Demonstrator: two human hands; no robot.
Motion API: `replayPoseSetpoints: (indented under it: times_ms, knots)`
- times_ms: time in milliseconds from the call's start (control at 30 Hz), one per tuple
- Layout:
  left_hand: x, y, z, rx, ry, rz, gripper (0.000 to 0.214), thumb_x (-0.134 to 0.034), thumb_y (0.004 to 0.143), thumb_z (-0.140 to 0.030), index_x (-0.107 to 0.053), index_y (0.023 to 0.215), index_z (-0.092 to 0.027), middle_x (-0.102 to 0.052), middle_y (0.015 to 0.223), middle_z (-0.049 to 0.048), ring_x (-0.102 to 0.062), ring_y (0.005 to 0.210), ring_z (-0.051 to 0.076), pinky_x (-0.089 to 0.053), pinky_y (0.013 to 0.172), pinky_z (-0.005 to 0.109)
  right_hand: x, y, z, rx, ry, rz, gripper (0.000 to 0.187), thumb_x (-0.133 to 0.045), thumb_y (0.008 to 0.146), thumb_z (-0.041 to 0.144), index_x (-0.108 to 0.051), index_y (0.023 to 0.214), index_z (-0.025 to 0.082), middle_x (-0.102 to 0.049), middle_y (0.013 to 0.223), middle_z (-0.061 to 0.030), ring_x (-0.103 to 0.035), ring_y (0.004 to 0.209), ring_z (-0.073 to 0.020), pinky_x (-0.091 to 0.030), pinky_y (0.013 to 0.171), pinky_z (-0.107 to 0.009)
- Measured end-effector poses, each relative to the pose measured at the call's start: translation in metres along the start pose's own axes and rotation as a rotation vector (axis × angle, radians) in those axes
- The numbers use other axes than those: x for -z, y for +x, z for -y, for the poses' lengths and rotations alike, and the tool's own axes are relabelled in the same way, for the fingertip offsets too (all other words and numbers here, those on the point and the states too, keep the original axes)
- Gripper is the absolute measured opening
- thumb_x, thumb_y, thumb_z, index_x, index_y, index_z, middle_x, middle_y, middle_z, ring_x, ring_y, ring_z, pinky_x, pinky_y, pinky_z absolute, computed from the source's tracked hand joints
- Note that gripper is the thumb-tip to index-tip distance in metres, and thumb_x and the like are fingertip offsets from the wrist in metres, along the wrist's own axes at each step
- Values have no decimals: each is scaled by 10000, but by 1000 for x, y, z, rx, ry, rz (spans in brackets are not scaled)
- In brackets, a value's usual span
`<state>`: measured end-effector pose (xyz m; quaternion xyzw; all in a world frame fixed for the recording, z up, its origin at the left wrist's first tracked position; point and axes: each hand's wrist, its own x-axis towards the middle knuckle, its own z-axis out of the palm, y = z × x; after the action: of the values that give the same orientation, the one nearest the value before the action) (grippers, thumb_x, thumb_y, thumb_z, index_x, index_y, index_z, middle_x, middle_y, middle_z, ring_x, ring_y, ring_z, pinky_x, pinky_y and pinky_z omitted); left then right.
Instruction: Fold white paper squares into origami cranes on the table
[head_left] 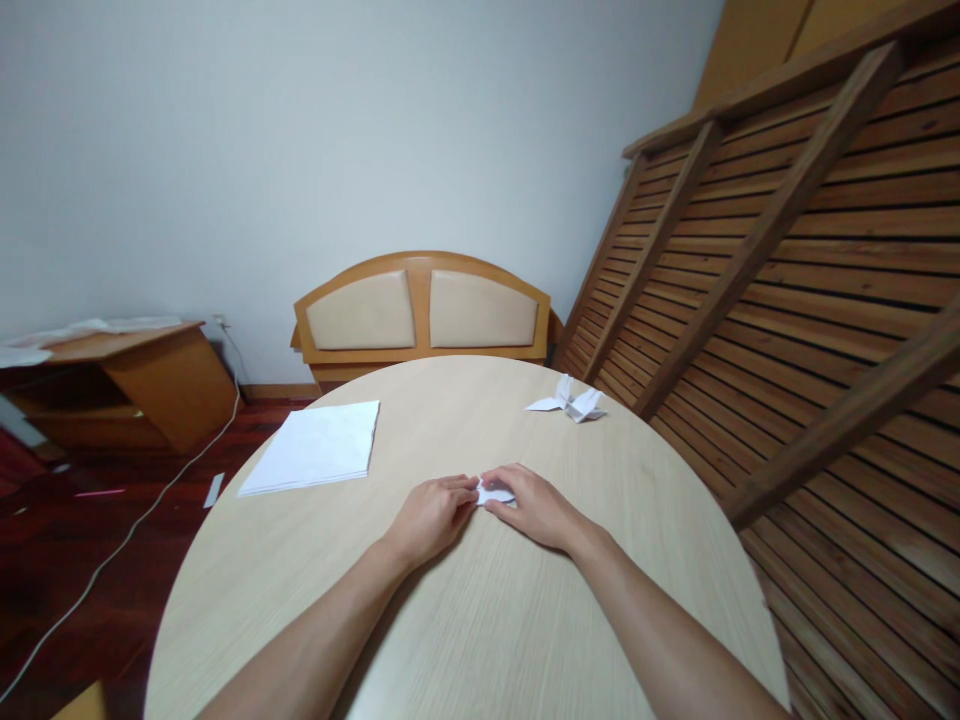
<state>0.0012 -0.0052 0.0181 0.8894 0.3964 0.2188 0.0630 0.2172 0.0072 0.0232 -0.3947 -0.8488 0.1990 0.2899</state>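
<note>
A small folded piece of white paper [495, 493] lies on the round table between my two hands, partly covered by them. My left hand [433, 515] has its fingers closed together on the paper's left end. From the right, my right hand [534, 508] grips the same paper, thumb on the near side and fingers on the far side. Farther back on the right rests a folded white paper crane [571, 400], apart from both hands. To the left lies a stack of white paper sheets [311, 447].
The round pale wooden table [450, 630] stands before a headboard [422, 310] with cream panels. A slatted wooden frame [750, 290] leans along the right side. On the left are a low wooden desk [184, 390] and a white cable [142, 517] across the dark floor.
</note>
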Motion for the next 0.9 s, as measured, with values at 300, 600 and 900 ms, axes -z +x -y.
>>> replayPoseSetpoints:
  times_ms: [300,600,900]
  knots:
    - [4,1,-6,53,-29,15,241,-510,960,-210,-731,1044,-256,-699,1242,10,-643,1157,191,-487,1015,309,-2,-1,1,62,-44,-11,207,-647,892,254,-639,1095,217,-678,1137,-69,-591,1100,-230,-444,974,-386]
    - [5,1,-9,92,-37,-17,191,-515,946,-232,-700,990,-213,-711,1187,50,-672,1050,201,-522,908,304,-3,1,-1,84,-9,-21,149,-662,895,275,-647,1028,209,-677,1112,-66,-595,1076,-215,-450,964,-369]
    - [5,1,-9,102,-50,-53,150,-515,937,-212,-662,966,-217,-700,1176,44,-659,1035,196,-515,899,307,-1,3,3,95,37,-40,113,-637,920,278,-678,1001,210,-685,1071,-67,-603,1049,-205,-467,948,-362]
